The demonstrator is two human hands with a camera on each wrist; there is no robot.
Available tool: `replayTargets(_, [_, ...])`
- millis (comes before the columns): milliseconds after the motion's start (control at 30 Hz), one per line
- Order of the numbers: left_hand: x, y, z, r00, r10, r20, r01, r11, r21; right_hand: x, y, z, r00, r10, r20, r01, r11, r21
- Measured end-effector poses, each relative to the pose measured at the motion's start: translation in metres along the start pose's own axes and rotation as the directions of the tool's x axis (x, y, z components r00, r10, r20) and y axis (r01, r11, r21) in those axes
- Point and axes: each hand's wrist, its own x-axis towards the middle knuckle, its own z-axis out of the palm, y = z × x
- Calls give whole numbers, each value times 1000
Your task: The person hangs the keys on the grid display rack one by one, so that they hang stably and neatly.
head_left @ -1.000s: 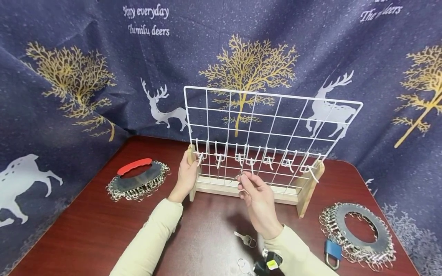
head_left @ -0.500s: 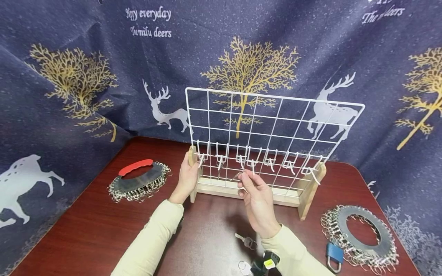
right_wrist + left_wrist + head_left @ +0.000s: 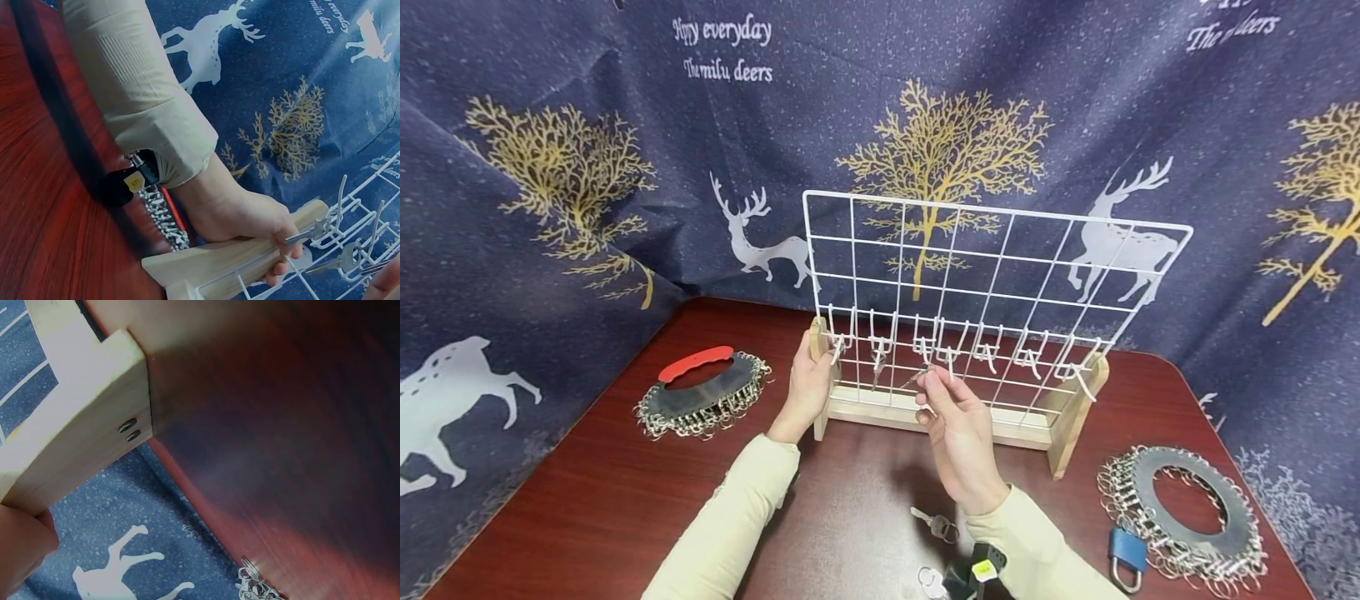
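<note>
In the head view my left hand (image 3: 808, 387) grips the left wooden upright (image 3: 87, 437) of a white wire grid rack (image 3: 917, 275). My right hand (image 3: 958, 429) pinches a small key (image 3: 913, 380) between thumb and forefinger, just below a white hook (image 3: 923, 343) near the rack's middle. Whether its ring touches the hook is too small to tell. Keys hang on the two leftmost hooks; one key (image 3: 877, 367) shows clearly, and the right wrist view shows that hanging key (image 3: 349, 257) close to my right fingertips.
On the table lie a loose key with a ring (image 3: 936, 525), another ring (image 3: 929, 580) partly hidden by my wrist, and a blue padlock (image 3: 1127, 557). Key-laden ring holders stand at both sides: a red-handled one (image 3: 700, 396) left, a grey one (image 3: 1187, 500) right.
The head view has shifted slightly. My right fingers have moved only a little with the key beside the hook. My left hand stays on the upright.
</note>
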Motion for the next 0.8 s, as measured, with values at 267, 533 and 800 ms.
replayTargets(267, [2,-7,0,999,43,-7,-43,999,-8,1,0,1,1000,10,-18,-10,1000,-8])
replayTargets(533, [2,-8,0,999,40,-13,-40,999,-6,2,1,1,999,31,-37,-32,999,-24])
replayTargets(800, [1,-7,0,999,33,3,-33,999,-34,2,3,-4,995,60,-77,-65,996,-58])
